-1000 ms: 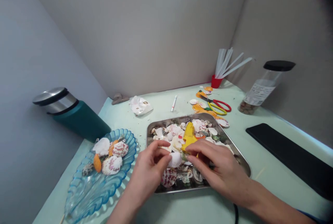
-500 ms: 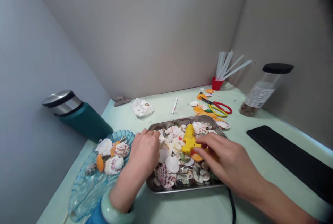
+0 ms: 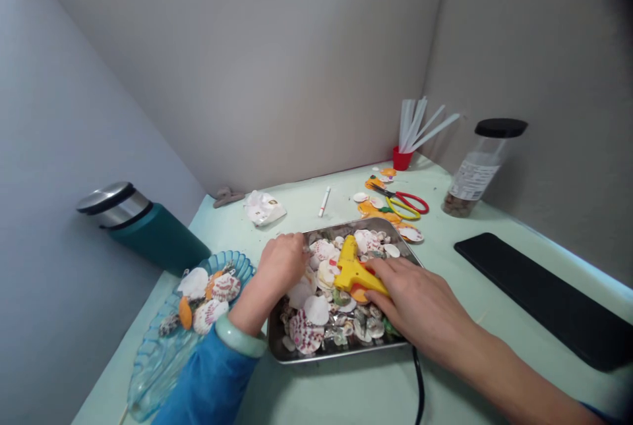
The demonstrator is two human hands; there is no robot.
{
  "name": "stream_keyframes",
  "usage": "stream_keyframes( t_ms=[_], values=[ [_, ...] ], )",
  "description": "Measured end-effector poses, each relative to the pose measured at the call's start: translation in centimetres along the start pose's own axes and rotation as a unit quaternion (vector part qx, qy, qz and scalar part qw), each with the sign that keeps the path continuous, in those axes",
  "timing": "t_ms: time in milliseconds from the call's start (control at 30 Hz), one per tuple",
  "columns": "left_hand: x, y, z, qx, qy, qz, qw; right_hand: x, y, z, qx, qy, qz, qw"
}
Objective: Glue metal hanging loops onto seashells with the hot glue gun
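Note:
My right hand (image 3: 422, 296) has its thumb and fingers around the handle of a yellow glue gun (image 3: 350, 267), whose body lies over shells in a metal tray (image 3: 341, 354). A black cord (image 3: 419, 385) runs down from below the tray. My left hand (image 3: 283, 260) is above the tray's left rim, fingers curled together and pointing inward; whatever they pinch is hidden. White, speckled and purple-spotted shells (image 3: 306, 333) fill the tray. Left of my left forearm stands a blue glass dish (image 3: 148, 352) with scallop shells (image 3: 210, 315) and orange ones in it.
A teal bottle (image 3: 158, 234) stands behind the dish. At the back are a white packet (image 3: 264, 209), a marker (image 3: 324, 202), red-and-yellow scissors (image 3: 408, 204) and a red cup (image 3: 402, 159) of glue sticks. A clear jar (image 3: 472, 184) and a black mat (image 3: 539, 296) are at right.
My right hand has moved further over the glue gun's handle and taken hold of it. The left hand has shifted slightly up toward the tray's far side. The view has turned a little right.

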State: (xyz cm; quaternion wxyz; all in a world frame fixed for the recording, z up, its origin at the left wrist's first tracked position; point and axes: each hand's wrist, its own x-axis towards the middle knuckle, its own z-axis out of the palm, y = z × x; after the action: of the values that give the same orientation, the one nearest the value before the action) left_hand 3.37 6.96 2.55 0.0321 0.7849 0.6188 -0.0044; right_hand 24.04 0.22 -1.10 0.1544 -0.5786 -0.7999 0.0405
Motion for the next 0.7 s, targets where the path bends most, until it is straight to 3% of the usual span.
stream_keyframes(
  t_ms=[133, 267, 367, 467, 567, 700],
  values=[
    [-3.2, 0.9, -0.3, -0.099, 0.037, 0.045, 0.993, -0.1, 0.1, -0.1, -0.003, 0.006, -0.001, 1.000],
    [-6.1, 1.7, 0.7, -0.238, 0.043, 0.091, 0.966, -0.1, 0.1, -0.3, 0.004, 0.058, -0.035, 0.998],
    [-7.4, 1.4, 1.4, -0.268, 0.014, 0.114, 0.956, 0.1, -0.1, -0.7, 0.040, 0.087, -0.080, 0.992],
    [-8.0, 0.5, 1.5, -0.253, -0.011, 0.129, 0.959, 0.3, -0.4, -1.2, 0.077, 0.062, -0.106, 0.989],
    [-8.3, -0.2, 1.7, -0.226, -0.016, 0.100, 0.969, 0.5, -0.7, -1.7, 0.082, 0.016, -0.125, 0.989],
    [-8.2, -0.5, 2.8, -0.216, -0.018, 0.077, 0.973, 0.8, -1.8, -1.8, -0.003, -0.085, -0.185, 0.979]
  ],
)
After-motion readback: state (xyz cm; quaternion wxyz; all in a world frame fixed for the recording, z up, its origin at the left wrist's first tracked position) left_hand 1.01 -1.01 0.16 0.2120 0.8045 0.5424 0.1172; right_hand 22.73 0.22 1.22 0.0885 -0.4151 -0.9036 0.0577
